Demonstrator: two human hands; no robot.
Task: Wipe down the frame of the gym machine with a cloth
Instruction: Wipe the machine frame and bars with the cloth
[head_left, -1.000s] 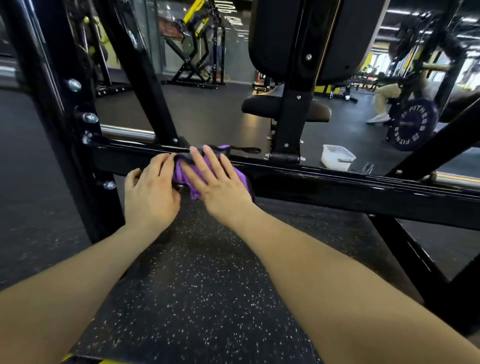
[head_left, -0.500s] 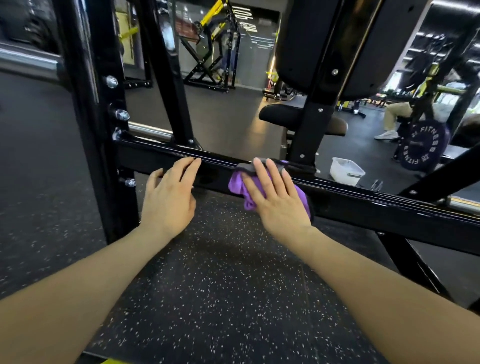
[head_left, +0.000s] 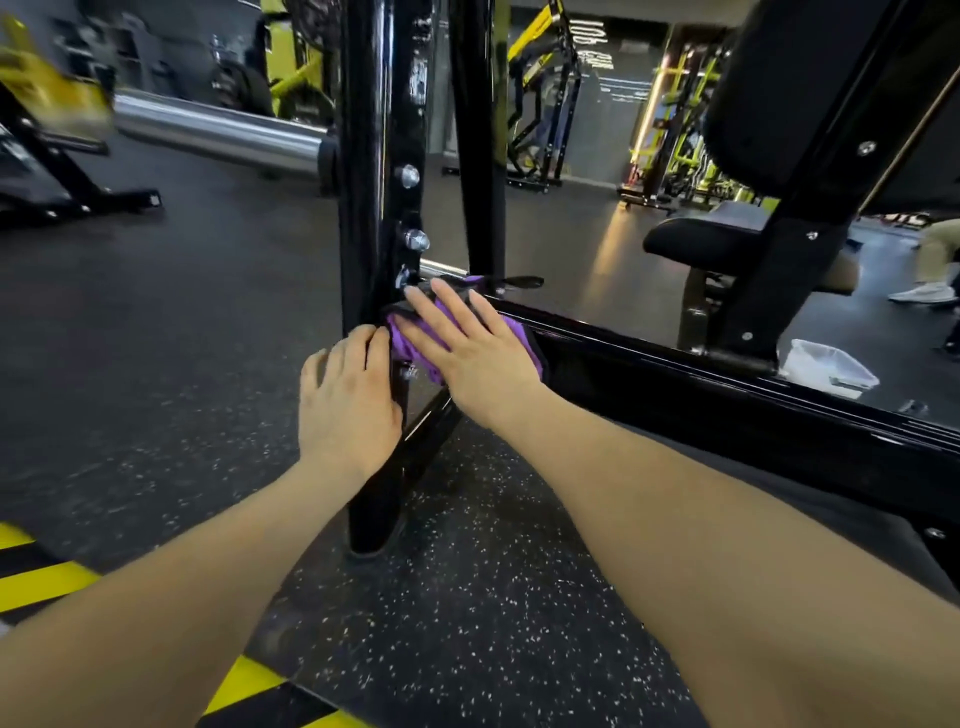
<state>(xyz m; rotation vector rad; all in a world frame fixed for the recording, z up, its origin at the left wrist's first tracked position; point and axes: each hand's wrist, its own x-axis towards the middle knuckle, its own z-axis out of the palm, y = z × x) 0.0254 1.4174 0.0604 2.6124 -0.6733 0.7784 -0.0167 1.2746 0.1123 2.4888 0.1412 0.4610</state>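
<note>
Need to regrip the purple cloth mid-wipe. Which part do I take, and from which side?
Take the purple cloth by the bunched flap hanging over the crossbar's near face, coming from below and in front. The right hand presses its top flat; the upright post likely blocks the left.

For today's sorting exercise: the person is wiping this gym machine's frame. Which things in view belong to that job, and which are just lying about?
Part of the job:
purple cloth
black frame bar
black upright post
right hand, pressing the cloth
left hand, at the post

Just lying about:
white plastic tub
chrome bar
black seat pad
</note>
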